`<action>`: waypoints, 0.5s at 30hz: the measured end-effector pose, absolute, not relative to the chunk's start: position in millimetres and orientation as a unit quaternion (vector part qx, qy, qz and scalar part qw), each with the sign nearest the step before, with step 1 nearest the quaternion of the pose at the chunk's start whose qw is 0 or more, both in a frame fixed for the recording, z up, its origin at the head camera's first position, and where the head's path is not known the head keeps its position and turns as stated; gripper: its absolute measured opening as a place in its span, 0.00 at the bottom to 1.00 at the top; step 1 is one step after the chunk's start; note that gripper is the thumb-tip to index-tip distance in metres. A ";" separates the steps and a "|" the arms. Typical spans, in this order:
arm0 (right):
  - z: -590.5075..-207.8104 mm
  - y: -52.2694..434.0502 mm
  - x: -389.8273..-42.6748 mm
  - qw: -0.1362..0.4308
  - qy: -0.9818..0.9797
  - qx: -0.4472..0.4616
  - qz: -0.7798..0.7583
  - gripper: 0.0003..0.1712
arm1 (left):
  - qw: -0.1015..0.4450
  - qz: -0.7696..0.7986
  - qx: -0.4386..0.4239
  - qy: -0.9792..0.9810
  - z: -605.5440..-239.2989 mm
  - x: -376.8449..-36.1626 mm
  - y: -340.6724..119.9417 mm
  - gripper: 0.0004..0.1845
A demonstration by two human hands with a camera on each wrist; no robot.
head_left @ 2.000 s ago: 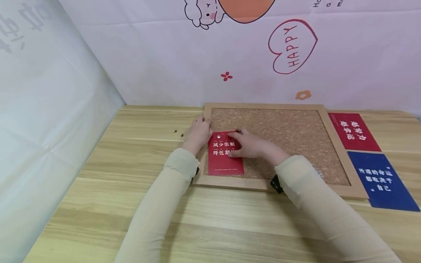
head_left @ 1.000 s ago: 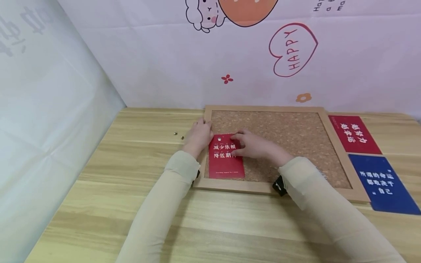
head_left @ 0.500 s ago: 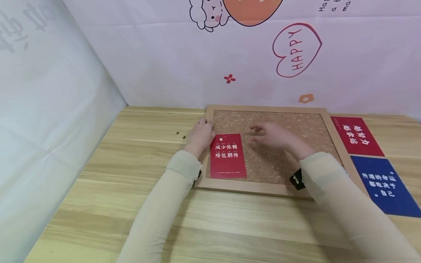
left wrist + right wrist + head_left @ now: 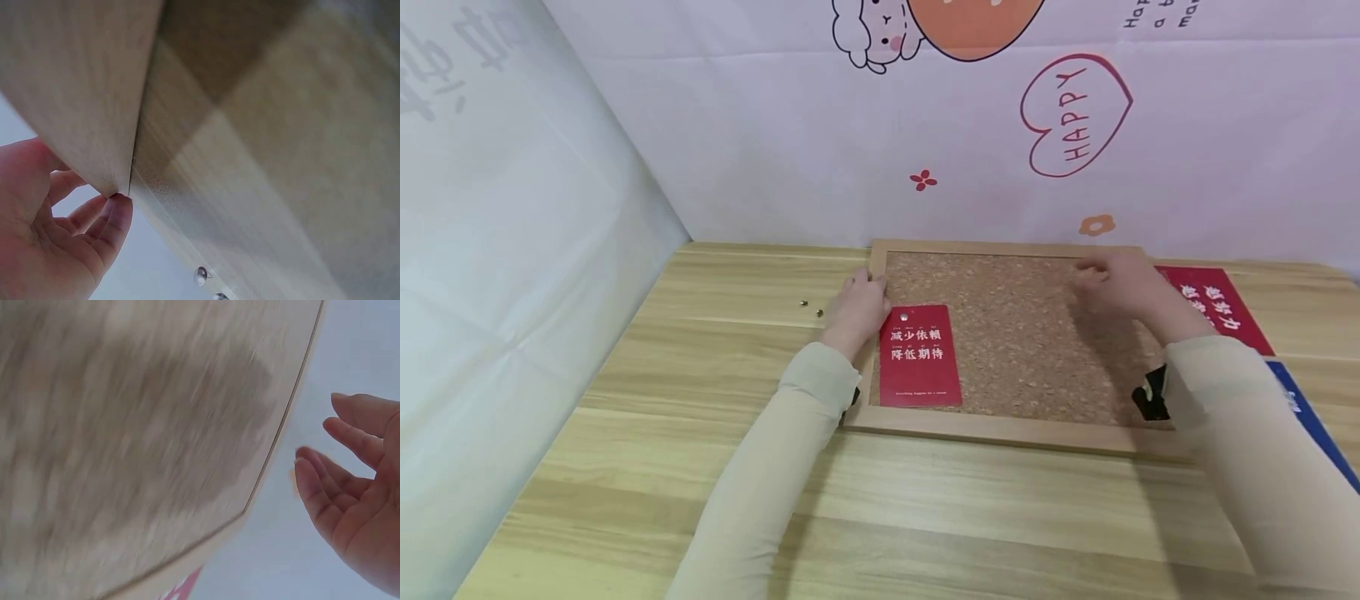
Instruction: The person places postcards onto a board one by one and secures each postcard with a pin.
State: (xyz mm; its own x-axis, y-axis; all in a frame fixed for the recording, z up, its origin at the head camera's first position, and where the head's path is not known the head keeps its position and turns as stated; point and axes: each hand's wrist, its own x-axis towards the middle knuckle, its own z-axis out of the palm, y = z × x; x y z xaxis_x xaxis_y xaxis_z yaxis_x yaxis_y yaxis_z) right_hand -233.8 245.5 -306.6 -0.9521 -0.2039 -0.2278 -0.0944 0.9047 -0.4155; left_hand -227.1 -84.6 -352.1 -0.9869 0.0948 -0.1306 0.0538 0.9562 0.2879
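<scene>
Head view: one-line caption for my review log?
Left hand rests on cork board frame beside pinned red card; right hand hovers, open.

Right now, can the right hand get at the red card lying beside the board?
Probably yes. The right hand is open over the board's far right corner, and the red card lies flat just beyond the board frame, uncovered apart from the wrist above it.

wooden table (image 4: 625, 467) against cartoon-printed wall (image 4: 775, 125).

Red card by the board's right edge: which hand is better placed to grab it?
Right. The right hand hovers open beside the red card; the left hand rests at the board's far-left frame.
</scene>
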 end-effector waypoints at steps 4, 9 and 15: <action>-306.6 271.3 -234.3 0.146 0.970 -0.048 -0.191 0.33 | 0.071 0.143 0.036 0.986 -352.9 -227.1 -84.3 0.26; -311.7 294.2 -225.0 0.117 0.979 0.006 -0.165 0.33 | 0.072 0.150 0.035 0.985 -353.9 -227.3 -83.8 0.27; -318.7 318.2 -216.4 0.084 0.986 0.036 -0.142 0.34 | 0.076 0.153 0.037 0.985 -353.6 -227.3 -82.9 0.27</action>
